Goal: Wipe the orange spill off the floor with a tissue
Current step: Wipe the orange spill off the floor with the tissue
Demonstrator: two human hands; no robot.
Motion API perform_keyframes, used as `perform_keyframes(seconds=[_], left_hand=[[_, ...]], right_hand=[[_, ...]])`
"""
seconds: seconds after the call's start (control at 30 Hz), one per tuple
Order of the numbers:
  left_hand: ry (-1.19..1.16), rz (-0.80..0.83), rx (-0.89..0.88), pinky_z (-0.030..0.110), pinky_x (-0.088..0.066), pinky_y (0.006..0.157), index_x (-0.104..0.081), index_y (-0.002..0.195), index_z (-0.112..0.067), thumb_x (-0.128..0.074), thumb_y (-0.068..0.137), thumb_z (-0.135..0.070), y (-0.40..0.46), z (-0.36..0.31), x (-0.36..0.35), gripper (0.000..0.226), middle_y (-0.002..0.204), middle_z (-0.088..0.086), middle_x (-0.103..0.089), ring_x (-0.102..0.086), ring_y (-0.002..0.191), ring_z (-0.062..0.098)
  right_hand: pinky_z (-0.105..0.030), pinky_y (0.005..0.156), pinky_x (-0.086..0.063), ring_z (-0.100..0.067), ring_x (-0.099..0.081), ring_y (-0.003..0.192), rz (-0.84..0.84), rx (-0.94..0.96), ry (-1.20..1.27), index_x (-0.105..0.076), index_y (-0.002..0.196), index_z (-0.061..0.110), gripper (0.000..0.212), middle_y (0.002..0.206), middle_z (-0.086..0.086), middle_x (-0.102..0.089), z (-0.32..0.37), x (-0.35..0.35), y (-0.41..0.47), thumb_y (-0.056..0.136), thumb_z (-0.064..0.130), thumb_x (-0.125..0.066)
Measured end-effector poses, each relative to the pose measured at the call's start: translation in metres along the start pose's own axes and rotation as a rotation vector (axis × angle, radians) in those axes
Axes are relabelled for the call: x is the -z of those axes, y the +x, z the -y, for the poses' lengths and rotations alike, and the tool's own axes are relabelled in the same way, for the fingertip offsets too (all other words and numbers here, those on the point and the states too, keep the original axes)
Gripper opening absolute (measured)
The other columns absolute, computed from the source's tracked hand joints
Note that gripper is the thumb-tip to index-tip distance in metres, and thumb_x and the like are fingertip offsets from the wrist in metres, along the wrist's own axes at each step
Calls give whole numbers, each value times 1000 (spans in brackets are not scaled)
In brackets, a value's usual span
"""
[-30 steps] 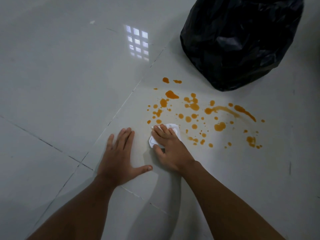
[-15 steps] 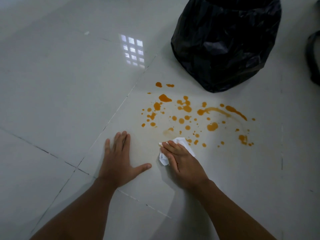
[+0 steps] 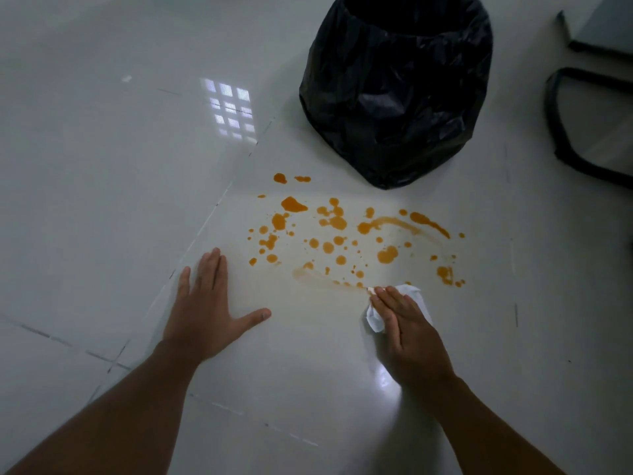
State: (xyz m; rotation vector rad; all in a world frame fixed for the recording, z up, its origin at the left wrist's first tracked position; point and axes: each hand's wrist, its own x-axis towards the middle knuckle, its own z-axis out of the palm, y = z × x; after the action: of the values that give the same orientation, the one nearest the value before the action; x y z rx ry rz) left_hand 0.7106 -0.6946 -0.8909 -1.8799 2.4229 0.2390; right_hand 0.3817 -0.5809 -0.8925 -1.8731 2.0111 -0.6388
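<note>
Two hands down on the floor (image 3: 102,166). My left hand (image 3: 202,317) lies flat, fingers spread and straight, gripping nothing, just bracing. Beyond it the spill (image 3: 342,234): orange drops, plus a faint smear at the near edge. My right hand (image 3: 407,327) presses the tissue (image 3: 375,320) down with straight fingers at that near edge. Tissue looks soft, light, likely to tear once soaked; I'd keep it bunched under the fingers. Bag (image 3: 394,97) beyond.
</note>
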Motion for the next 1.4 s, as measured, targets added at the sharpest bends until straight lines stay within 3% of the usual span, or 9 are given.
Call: perform_keyframes(seconds=[0.27, 0.47, 0.6, 0.77, 0.9, 1.07, 1.3, 1.4], left_hand=[[-51, -20, 43, 54, -12, 124, -25, 152, 6, -15, 65, -100, 4, -7, -7, 137, 164, 20, -20, -17, 154, 29], [-49, -57, 17, 58, -17, 121, -30, 149, 9, -15, 69, -98, 4, -8, -9, 134, 160, 25, -26, -24, 151, 34], [-43, -52, 25, 59, -16, 122, -28, 150, 10, -9, 69, -97, 4, -14, -8, 136, 161, 26, -23, -22, 151, 35], [-59, -49, 40, 57, -14, 123, -26, 150, 11, -2, 68, -97, -5, -21, -3, 138, 162, 28, -19, -19, 152, 37], [-50, -48, 76, 59, -16, 121, -27, 149, 12, 0, 70, -95, -8, -26, -9, 136, 161, 29, -21, -21, 151, 39], [-16, 41, 205, 55, -3, 124, -10, 154, 9, 10, 52, -101, -6, -55, -2, 151, 164, 27, -6, -2, 154, 35], [-27, -21, 187, 57, -9, 123, -19, 151, 12, 8, 55, -100, -13, -74, -5, 150, 161, 32, -15, -11, 153, 41], [-28, -30, 180, 58, -11, 122, -21, 150, 13, 4, 58, -100, -14, -76, -6, 148, 160, 33, -18, -14, 152, 42]], right_hand=[[-45, 115, -35, -8, -30, 146, -9, 82, -111, -48, 145, 18, 47, 152, 8, -44, -12, -15, 1, 103, 18, -26], [-37, 121, -25, -6, -26, 147, 14, 78, -76, -45, 147, 18, 46, 154, 9, -39, -10, -11, 0, 102, 19, -35], [-31, 123, -13, -7, -16, 150, 47, 99, -145, -32, 153, 16, 50, 160, 3, -30, -12, -11, 1, 104, 26, -29], [-39, 124, -12, -10, 3, 152, 149, 89, -218, -12, 158, 22, 61, 166, 6, -7, -7, -8, -10, 103, 45, -28], [-38, 124, -13, -8, 6, 152, 191, 92, -224, -8, 158, 26, 68, 166, 11, -1, -6, -2, -21, 100, 58, -23], [-31, 120, -8, -1, 7, 150, 137, 7, -163, -2, 157, 37, 69, 163, 24, 5, -21, 16, -41, 99, 62, -30], [-33, 122, -7, -1, 11, 150, 68, -120, -164, 7, 156, 35, 74, 165, 18, 6, -55, 33, -39, 97, 65, -25], [-30, 121, -2, -5, 13, 150, 52, -211, -139, 12, 156, 26, 85, 165, 10, 12, -53, 31, -41, 93, 72, -22]])
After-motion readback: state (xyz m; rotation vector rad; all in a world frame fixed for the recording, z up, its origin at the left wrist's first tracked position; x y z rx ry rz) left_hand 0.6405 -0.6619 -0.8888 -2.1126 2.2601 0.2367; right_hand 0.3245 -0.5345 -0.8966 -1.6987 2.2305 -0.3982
